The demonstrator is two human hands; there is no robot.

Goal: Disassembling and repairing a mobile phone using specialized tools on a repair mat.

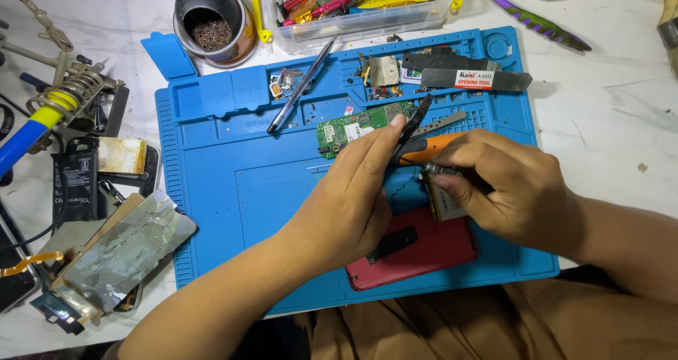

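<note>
Head view is showing a ribbed blue silicone mat carrying a glossy red phone shell and a green circuit board. Orange-handled cutters are lying between both hands, above the shell. Left hand is curling its fingers around the cutters; right hand is pinching a small metal-tipped tool over a flat component.

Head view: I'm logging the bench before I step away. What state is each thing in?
Left hand: pinching orange-handled pliers.
Right hand: gripping a small metal part; exact kind unclear.
Red phone: flat on the blue mat, partly under the hands.
Green circuit board: bare, out of the phone.
Clear plastic box: open, holding tools.
</note>
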